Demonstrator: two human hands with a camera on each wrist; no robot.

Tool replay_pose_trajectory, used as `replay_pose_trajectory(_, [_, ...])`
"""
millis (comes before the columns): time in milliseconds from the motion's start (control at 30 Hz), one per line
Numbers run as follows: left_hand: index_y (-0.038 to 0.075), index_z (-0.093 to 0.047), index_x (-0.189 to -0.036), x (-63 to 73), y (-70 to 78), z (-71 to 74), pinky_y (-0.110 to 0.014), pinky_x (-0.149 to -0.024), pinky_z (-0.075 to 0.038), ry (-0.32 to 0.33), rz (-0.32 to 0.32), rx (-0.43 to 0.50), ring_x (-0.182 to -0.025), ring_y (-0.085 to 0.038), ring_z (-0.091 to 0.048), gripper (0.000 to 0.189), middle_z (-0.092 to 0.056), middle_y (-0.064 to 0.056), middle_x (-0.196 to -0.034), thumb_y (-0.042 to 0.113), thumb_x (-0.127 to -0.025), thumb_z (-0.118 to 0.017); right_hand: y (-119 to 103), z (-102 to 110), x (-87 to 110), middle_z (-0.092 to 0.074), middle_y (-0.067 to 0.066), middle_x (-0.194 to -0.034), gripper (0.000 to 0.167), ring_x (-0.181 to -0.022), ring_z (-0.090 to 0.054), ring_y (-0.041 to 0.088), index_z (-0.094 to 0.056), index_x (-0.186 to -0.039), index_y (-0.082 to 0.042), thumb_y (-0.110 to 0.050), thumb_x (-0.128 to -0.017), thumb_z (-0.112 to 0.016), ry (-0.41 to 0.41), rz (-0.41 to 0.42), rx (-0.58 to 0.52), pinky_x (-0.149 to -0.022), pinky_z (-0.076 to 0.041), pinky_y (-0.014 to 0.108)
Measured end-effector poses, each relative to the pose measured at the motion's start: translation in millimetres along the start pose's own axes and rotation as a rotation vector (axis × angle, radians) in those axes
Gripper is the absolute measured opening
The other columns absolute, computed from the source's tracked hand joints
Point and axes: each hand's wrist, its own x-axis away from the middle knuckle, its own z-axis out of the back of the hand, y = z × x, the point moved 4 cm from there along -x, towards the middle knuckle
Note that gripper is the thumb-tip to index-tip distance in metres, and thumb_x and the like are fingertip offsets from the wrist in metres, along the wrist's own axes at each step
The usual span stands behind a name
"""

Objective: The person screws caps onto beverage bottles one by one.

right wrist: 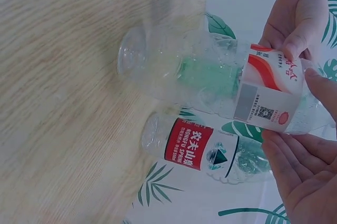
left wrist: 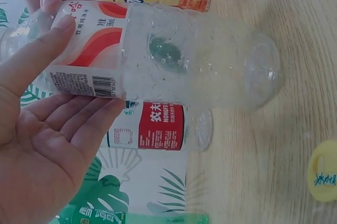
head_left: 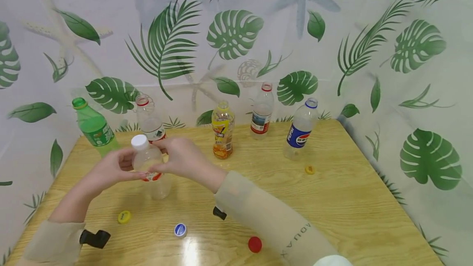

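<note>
A clear plastic bottle [head_left: 145, 159] with a white cap [head_left: 139, 142] and a red-and-white label [left wrist: 89, 50] stands upright between both hands at the left of the table. From its left side, my left hand [head_left: 111, 169] grips it at the label, thumb across the front and fingers behind. My right hand [head_left: 186, 157] holds the opposite side, its thumb also on the label. In the right wrist view the bottle [right wrist: 210, 76] looks see-through, with no drink visible. Whether its base touches the table cannot be told. Just behind it is an uncapped bottle with a red label [right wrist: 189, 145].
Uncapped bottles stand along the back: a green one [head_left: 97, 130], an iced tea bottle [head_left: 223, 134], a red-labelled one [head_left: 262, 114] and a Pepsi bottle [head_left: 300, 132]. Loose caps lie about: yellow [head_left: 124, 216], blue-and-white [head_left: 180, 230], red [head_left: 255, 244], orange-yellow [head_left: 309, 170].
</note>
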Motion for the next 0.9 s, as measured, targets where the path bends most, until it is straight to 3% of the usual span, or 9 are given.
replay_pose_trajectory(667, [-0.01,-0.046,-0.151,2.7,-2.7,-1.1,-0.02,-0.09,-0.059,-0.009,0.013,0.057,-0.13,-0.048,-0.064,0.072,-0.061,-0.033,-0.143,0.016,-0.095,-0.082,-1.4,-4.5,0.1,-0.079,-0.003,-0.124,0.061,-0.114,-0.074,0.011,-0.069,-0.14,-0.015,-0.04,-0.087,-0.089,0.004,-0.03,0.006,-0.094,-0.056,0.019])
replay_pose_trajectory(900, [-0.012,-0.044,-0.152,2.8,-3.2,-1.6,-0.031,-0.095,-0.063,0.003,0.018,0.04,-0.129,-0.048,-0.065,0.074,-0.059,-0.035,-0.144,0.016,-0.095,-0.082,0.6,-6.9,-1.2,-0.079,-0.003,-0.124,0.062,-0.115,-0.074,0.013,-0.069,-0.139,-0.015,-0.038,-0.086,-0.09,0.019,-0.035,0.002,-0.094,-0.056,0.02])
